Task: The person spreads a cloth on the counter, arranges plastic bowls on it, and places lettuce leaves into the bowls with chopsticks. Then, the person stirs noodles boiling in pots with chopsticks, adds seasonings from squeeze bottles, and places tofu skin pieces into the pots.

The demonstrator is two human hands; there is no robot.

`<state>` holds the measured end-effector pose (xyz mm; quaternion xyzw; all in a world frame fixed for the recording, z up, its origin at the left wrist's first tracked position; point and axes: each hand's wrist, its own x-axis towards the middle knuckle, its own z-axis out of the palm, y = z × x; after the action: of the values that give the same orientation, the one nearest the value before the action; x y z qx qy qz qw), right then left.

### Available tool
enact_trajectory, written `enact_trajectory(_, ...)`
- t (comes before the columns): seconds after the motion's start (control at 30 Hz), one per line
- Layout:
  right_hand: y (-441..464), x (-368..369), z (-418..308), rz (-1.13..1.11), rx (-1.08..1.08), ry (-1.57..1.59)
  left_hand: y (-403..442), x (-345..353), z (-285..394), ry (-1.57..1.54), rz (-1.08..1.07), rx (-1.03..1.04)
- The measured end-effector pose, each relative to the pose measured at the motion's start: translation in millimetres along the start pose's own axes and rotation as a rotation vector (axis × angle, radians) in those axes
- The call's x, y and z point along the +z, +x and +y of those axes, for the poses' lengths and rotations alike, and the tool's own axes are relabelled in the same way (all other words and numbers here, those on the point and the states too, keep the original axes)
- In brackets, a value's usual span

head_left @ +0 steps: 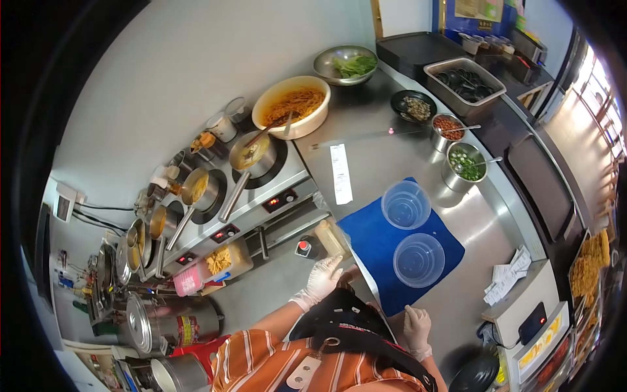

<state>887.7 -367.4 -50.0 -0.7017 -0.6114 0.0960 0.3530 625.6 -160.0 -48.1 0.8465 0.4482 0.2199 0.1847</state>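
Observation:
My left hand [321, 281], in a clear glove, is beside the pale container [332, 238] left of the blue cloth [362, 228]. Its fingers are slightly apart, and nothing shows in them. My right hand [417, 328], also gloved, is closed at the cloth's lower edge; whether it pinches anything is too small to tell. Two clear round plastic bowls, an upper one [405, 205] and a lower one [418, 260], stand on the cloth with nothing visible inside. A long paper slip [341, 174] lies beyond the cloth.
Pans, one with a long handle [253, 154], sit on the hobs at left. Behind are a noodle bowl [262, 108] and a bowl of greens [353, 65]. Steel cups of chopped green onion [465, 166] and red topping [448, 127] stand at right, above crumpled slips [508, 277].

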Motion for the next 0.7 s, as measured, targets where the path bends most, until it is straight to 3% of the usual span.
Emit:
enact_trajectory(0.4, 42.1, 27.8, -40.5, 0.0, -0.088, 0.001, -9.7, -45.7, -58.9, 0.019, 0.08, -0.063)
enact_trajectory(0.5, 58.9, 47.7, -58.5, -0.011, -0.104, -0.004, 1.5, -91.6, -95.5, 0.262, 0.337, -0.007)
enact_trajectory(0.6, 81.2, 69.5, -86.4, -0.062, -0.098, 0.002, 20.7, -161.1, -137.8, 0.434, 0.57, -0.202)
enact_trajectory(0.7, 107.6, 99.2, -118.3, -0.066, -0.116, 0.016, 41.1, -213.0, -189.5, 0.456, 0.674, -0.453)
